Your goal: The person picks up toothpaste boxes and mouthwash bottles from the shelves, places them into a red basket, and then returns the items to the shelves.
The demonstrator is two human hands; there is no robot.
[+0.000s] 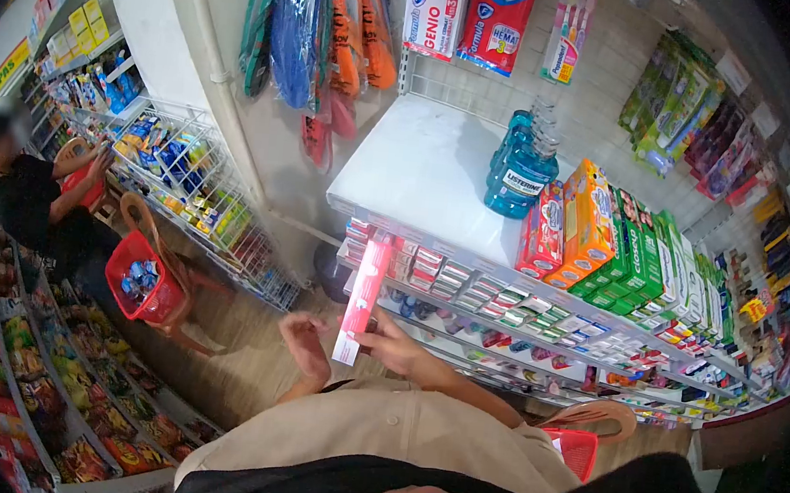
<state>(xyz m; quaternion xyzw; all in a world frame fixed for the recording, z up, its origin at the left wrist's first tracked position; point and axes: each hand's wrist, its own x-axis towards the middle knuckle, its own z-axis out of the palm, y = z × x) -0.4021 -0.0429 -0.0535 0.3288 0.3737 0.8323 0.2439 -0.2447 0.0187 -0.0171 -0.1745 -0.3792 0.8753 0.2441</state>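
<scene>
The right hand [391, 342] pinches the pink box [366, 291] low, likely light, stiff, crushable; its sides suit gripping. The left hand [307, 344], just beside, is loosely uncurled.

Smooth, glossy card box [364, 295]

The small print on the pink box [364, 300] is too small to read, and this box hides a part of the right hand [400, 348]. The face of the other person [29, 191] is blurred. The upper edge cuts the orange slippers [376, 34]. The beige shirt [378, 438] partly covers the lower-right red basket [579, 450].
</scene>
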